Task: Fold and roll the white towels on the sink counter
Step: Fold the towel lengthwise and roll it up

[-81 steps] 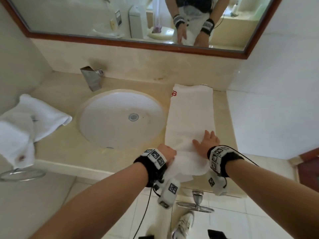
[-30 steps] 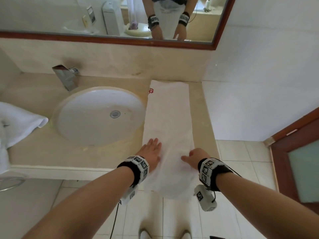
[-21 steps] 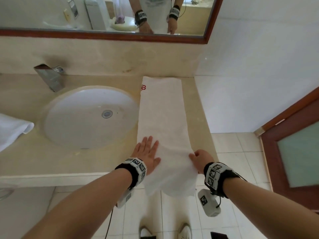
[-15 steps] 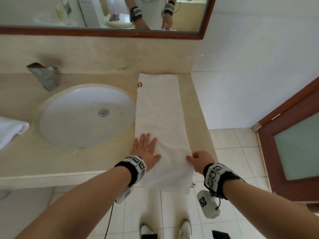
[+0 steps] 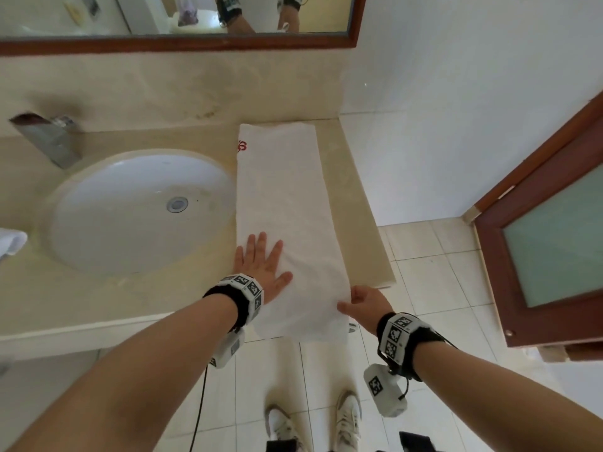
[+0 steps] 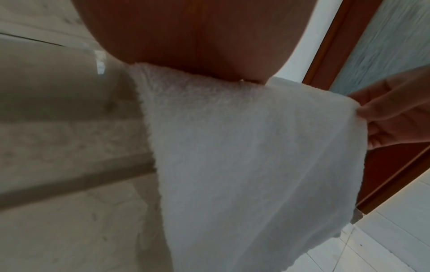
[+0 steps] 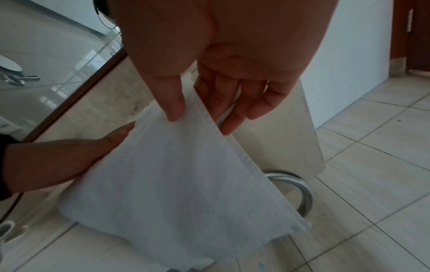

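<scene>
A long white towel (image 5: 284,203) with a small red mark at its far left corner lies folded lengthwise on the beige counter (image 5: 355,203), right of the sink. Its near end (image 6: 256,165) hangs over the counter's front edge. My left hand (image 5: 261,265) lies flat on the towel's near left part, fingers spread. My right hand (image 5: 359,303) pinches the hanging towel's right edge (image 7: 209,119) between thumb and fingers, holding it out from the counter. A second white towel (image 5: 11,241) shows at the far left edge.
An oval white sink (image 5: 137,210) with a steel tap (image 5: 49,138) sits left of the towel. A mirror (image 5: 176,17) runs along the back wall. A white wall and a wooden door (image 5: 548,230) stand right. A metal ring (image 7: 293,187) hangs below the counter's end.
My left hand has slid a little up the towel and stays flat. My right hand has shifted to the towel's right edge at the counter's front and taken hold of it.
</scene>
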A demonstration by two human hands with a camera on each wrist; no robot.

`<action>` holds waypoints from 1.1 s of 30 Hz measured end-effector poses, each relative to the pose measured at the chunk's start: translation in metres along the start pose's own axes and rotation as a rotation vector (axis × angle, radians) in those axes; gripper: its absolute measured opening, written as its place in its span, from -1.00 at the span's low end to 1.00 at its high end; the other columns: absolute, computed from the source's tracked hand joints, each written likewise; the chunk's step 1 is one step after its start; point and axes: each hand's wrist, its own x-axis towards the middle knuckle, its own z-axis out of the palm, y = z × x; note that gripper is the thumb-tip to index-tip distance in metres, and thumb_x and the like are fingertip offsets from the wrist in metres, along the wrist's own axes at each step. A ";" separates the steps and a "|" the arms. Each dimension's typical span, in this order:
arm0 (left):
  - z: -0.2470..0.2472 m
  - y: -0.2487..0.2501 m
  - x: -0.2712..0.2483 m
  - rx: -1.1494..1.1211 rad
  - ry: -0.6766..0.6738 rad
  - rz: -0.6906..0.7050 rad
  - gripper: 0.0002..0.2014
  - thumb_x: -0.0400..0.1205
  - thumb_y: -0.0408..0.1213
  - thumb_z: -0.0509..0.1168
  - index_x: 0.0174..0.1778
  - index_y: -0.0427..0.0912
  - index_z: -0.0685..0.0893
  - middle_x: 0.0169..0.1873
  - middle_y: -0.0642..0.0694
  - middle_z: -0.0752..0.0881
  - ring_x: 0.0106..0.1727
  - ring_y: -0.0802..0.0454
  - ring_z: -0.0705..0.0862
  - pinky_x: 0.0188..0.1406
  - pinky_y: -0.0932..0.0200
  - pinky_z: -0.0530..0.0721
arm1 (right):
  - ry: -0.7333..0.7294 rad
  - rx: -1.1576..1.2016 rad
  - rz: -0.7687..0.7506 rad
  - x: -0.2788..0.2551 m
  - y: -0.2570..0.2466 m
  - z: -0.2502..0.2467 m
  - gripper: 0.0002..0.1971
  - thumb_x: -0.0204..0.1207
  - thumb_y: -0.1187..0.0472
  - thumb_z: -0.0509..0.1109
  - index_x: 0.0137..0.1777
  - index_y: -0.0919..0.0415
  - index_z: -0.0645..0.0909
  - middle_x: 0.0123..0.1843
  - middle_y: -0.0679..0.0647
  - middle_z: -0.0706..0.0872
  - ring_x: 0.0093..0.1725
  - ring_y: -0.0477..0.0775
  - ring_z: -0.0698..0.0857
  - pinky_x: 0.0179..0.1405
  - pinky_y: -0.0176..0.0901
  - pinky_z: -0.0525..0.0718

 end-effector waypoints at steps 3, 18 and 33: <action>0.001 0.002 0.002 -0.005 0.017 0.000 -0.24 0.64 0.28 -0.15 0.63 0.05 -0.34 0.61 -0.16 -0.43 0.62 -0.19 -0.42 0.61 -0.21 -0.28 | -0.036 -0.118 0.064 0.001 0.015 0.004 -0.49 0.14 -0.12 0.53 0.11 0.02 0.72 0.11 0.02 0.73 0.05 0.08 0.75 0.07 -0.07 0.74; 0.086 -0.013 -0.090 -0.838 0.499 -0.332 -0.84 0.47 -0.52 0.32 -0.18 -0.17 0.55 -0.29 -0.03 0.55 -0.27 -0.02 0.53 -0.27 0.32 0.44 | 0.085 -0.226 -0.113 -0.002 0.045 0.030 -0.67 0.54 0.08 0.38 0.26 0.16 0.64 0.16 0.05 0.75 0.14 0.05 0.68 0.16 -0.20 0.58; 0.129 -0.012 -0.049 -1.025 -0.121 -0.462 -0.50 0.54 -0.20 0.43 0.39 -0.21 0.54 0.34 -0.16 0.62 0.34 -0.15 0.59 0.30 0.14 0.47 | 0.086 -0.229 -0.098 0.000 0.048 0.032 -0.69 0.57 0.12 0.34 0.25 0.21 0.61 0.14 0.11 0.76 0.11 0.17 0.70 0.15 -0.06 0.62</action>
